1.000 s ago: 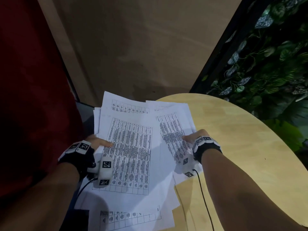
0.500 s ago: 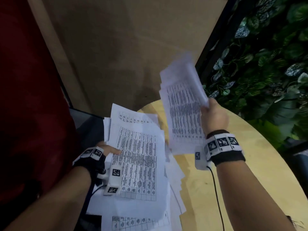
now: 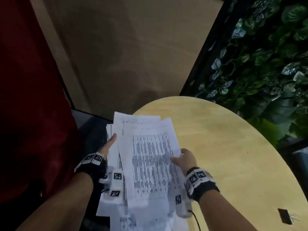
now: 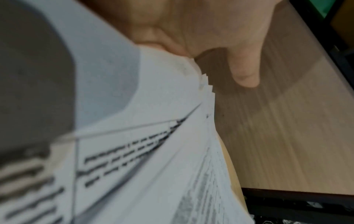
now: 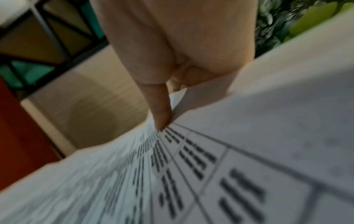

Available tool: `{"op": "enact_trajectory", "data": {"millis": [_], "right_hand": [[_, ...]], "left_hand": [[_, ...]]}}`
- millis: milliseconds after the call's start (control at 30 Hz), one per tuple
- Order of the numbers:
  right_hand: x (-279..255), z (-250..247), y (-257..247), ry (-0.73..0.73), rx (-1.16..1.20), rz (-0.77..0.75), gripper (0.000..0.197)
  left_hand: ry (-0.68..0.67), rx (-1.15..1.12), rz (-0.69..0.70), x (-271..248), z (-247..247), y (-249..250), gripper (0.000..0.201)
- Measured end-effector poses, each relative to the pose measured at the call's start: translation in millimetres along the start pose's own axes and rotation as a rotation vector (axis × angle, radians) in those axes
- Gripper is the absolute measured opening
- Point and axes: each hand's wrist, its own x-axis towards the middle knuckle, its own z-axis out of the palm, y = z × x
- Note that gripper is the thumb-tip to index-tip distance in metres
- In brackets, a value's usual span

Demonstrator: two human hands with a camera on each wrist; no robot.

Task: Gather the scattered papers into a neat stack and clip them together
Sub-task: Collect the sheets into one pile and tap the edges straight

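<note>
White printed papers (image 3: 138,121) lie in a loose, fanned pile over the left edge of a round wooden table (image 3: 225,147). My right hand (image 3: 182,159) pinches a bundle of printed sheets (image 3: 150,164) at its right edge and holds it on top of the pile. In the right wrist view the thumb (image 5: 160,109) presses on the bundle's top sheet (image 5: 210,166). My left hand (image 3: 107,146) holds the pile's left edge, thumb pointing up along it. The left wrist view shows staggered sheet edges (image 4: 206,84) running into the palm, with the thumb (image 4: 245,74) beside them. The left fingers are hidden.
A small dark object (image 3: 284,217) lies near the table's right front; what it is I cannot tell. A wall of green leaves (image 3: 266,64) stands behind the table on the right. A red surface (image 3: 25,114) rises on the left, and a tan panel (image 3: 125,55) lies beyond.
My right hand had lifted the bundle high off the table; it has now come down and to the left onto the pile. My left thumb has shifted to the pile's left edge.
</note>
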Motion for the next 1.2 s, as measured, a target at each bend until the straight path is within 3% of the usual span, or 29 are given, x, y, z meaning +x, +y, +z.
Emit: {"op": "enact_trajectory", "data": {"millis": [33, 133, 233, 267, 367, 433, 500, 533, 567, 633, 700, 767, 900, 967, 1033, 1133, 1200], "right_hand": [[-2, 10, 5, 0.014, -0.033, 0.021, 0.045], [-9, 29, 4, 0.042, -0.072, -0.017, 0.041], [-15, 41, -5, 0.013, -0.088, -0.062, 0.039], [-14, 44, -5, 0.004, -0.102, -0.083, 0.042], [-14, 35, 0, 0.025, -0.257, -0.086, 0.067], [-13, 10, 6, 0.026, -0.037, -0.049, 0.096], [-13, -25, 12, -0.099, 0.442, -0.042, 0.116], [-14, -44, 14, -0.174, 0.572, -0.064, 0.12], [-19, -64, 13, -0.24, 0.618, -0.098, 0.117], [-35, -105, 6, -0.249, 0.594, -0.178, 0.091], [-53, -139, -3, -0.111, 0.541, -0.262, 0.049], [-64, -158, -4, 0.113, 0.421, -0.327, 0.027], [-86, -170, 9, 0.473, 0.464, -0.4, 0.035], [-98, -168, 23, 0.581, 0.551, -0.448, 0.023], [-104, -158, 44, 0.597, 0.656, -0.476, 0.016], [-104, -130, 78, 0.444, 0.671, -0.394, 0.006], [-102, -122, 92, 0.362, 0.605, -0.323, 0.016]], "left_hand": [[-0.052, -0.009, -0.011, 7, -3, -6, 0.097], [-0.06, 0.145, 0.065, -53, 7, 7, 0.054], [-0.011, 0.352, 0.141, -64, 10, 5, 0.099], [0.005, 0.354, 0.158, -70, 12, 7, 0.101], [0.027, 0.284, 0.222, -94, 18, 20, 0.068], [-0.002, 0.262, 0.301, -113, 25, 33, 0.071], [-0.056, 0.229, 0.369, -130, 34, 50, 0.075], [-0.103, 0.214, 0.393, -144, 43, 62, 0.076], [-0.161, 0.205, 0.426, -160, 54, 73, 0.074], [-0.214, 0.204, 0.496, -191, 84, 94, 0.06], [-0.176, 0.207, 0.608, -216, 120, 110, 0.048], [-0.105, 0.207, 0.733, -241, 160, 120, 0.043], [-0.054, 0.083, 0.871, -289, 223, 117, 0.036], [-0.056, 0.026, 0.892, -302, 239, 105, 0.034], [-0.076, -0.036, 0.892, -307, 246, 85, 0.029], [-0.108, -0.011, 0.861, -297, 245, 45, 0.03], [-0.112, 0.026, 0.812, -289, 241, 29, 0.034]]}}
